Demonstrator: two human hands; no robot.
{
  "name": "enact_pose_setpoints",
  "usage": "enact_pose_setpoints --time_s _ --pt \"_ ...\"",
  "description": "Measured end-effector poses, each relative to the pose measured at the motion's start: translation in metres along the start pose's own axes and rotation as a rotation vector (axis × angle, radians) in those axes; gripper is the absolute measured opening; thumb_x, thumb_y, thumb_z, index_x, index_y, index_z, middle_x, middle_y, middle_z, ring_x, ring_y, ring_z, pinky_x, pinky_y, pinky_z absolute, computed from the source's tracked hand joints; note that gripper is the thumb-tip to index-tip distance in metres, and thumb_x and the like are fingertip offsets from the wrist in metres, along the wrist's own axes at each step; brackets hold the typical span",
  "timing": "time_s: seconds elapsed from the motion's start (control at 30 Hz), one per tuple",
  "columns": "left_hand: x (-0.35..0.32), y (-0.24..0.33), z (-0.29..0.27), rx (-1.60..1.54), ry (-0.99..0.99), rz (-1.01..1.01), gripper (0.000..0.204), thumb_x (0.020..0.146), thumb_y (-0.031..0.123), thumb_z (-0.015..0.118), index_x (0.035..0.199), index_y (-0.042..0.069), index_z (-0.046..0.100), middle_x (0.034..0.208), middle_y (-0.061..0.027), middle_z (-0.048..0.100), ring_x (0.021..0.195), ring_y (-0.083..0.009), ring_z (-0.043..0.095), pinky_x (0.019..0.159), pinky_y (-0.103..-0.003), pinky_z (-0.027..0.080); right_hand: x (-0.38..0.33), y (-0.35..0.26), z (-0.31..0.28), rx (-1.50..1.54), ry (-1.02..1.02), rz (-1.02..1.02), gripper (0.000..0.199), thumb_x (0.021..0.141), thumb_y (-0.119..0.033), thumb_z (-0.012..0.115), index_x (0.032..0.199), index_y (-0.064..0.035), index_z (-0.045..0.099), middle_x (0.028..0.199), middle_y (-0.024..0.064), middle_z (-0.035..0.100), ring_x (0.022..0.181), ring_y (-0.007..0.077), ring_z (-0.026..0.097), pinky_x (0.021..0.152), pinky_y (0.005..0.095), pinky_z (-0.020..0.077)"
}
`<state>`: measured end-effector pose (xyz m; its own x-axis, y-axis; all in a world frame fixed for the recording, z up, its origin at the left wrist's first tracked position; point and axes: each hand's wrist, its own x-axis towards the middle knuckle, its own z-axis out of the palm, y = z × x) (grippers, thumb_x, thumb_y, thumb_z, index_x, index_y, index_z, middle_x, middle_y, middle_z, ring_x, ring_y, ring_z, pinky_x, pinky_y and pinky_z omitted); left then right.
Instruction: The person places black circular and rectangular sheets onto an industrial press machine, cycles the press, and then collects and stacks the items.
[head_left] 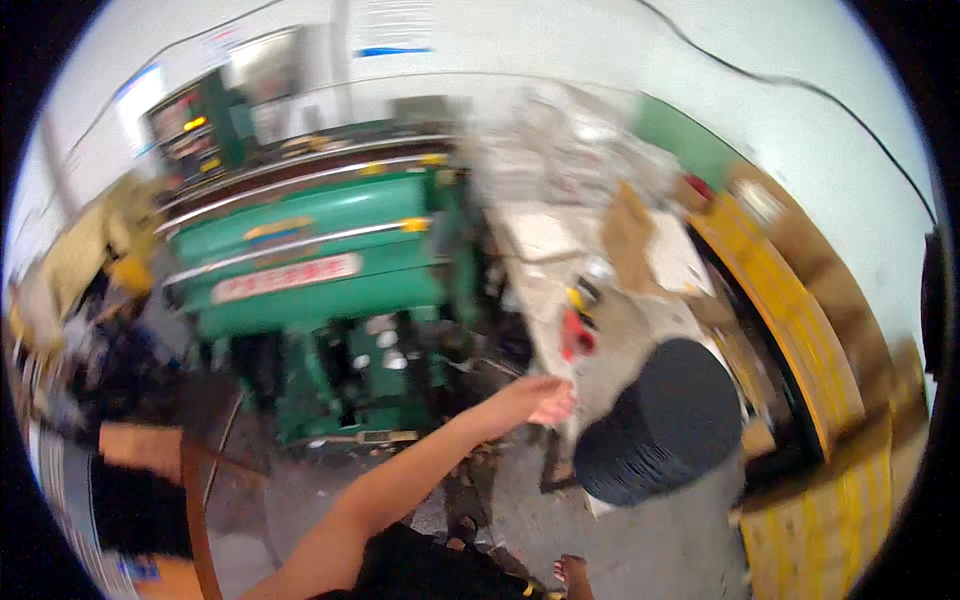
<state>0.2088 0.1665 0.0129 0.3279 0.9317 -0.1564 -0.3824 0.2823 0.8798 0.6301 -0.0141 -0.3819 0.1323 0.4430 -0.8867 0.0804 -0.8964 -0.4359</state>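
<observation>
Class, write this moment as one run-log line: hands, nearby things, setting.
right hand: open, reaching toward table edge | left hand: not in view | nearby: black disc stack, red tool | setting: green machine

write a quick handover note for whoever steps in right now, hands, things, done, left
Picture is motion-blurred.
One hand: arm stretched forward, empty, fingers loosely open, near the edge of the cluttered grey table. Which hand it is cannot be told.
Other hand: out of view.
Things: red tool on the table just beyond the hand; tall stack of black discs to its right; green machine to the left.
Done: nothing picked up.
Left: hand has not yet touched the table's things.
</observation>
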Motion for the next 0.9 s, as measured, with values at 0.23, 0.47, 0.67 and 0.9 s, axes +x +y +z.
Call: enact_pose_setpoints --time_s 0.23,0.47,0.67,0.9 --pt "-0.393 -0.083 -0.167 -0.093 1.323 0.298 0.033 0.094 0.021 0.061 0.120 0.001 0.055 0.108 -0.0103 0.065 0.095 -0.0179 0.063 0.081 -0.032 0.053 0.041 -0.076 0.111 -0.431 -0.228 -0.113 0.037 0.097 -0.027 0.054 0.126 -0.0043 0.052 0.117 0.0122 0.057 0.098 0.0305 0.058 0.081 0.0427 0.0485" --pt "-0.766 -0.079 -0.071 0.866 2.820 0.504 0.019 0.095 0.014 0.058 0.109 0.001 0.060 0.088 -0.0085 0.064 0.079 -0.0152 0.059 0.072 -0.029 0.049 0.005 -0.062 0.313 -0.989 -0.494 -0.145 0.031 0.095 -0.023 0.056 0.119 -0.0033 0.056 0.106 0.0119 0.062 0.090 0.0272 0.062 0.075 0.0399 0.0514" --pt "-0.938 -0.114 -0.077 0.541 2.932 0.175 0.050 0.090 0.037 0.067 0.119 -0.002 0.060 0.098 -0.0133 0.067 0.087 -0.0210 0.063 0.078 -0.035 0.049 -0.024 -0.041 0.450 -1.297 -0.693 -0.348 0.027 0.094 -0.020 0.058 0.113 -0.0025 0.059 0.097 0.0116 0.066 0.083 0.0244 0.065 0.069 0.0374 0.0539" --pt "-0.990 -0.096 -0.103 -0.071 2.553 0.487 0.032 0.086 0.036 0.070 0.106 0.010 0.067 0.092 0.0038 0.063 0.081 -0.0100 0.054 0.070 -0.028 0.041 -0.035 -0.012 0.499 -1.474 -0.746 -0.586 0.023 0.093 -0.019 0.060 0.107 -0.0011 0.063 0.088 0.0105 0.069 0.076 0.0209 0.068 0.064 0.0348 0.0554"
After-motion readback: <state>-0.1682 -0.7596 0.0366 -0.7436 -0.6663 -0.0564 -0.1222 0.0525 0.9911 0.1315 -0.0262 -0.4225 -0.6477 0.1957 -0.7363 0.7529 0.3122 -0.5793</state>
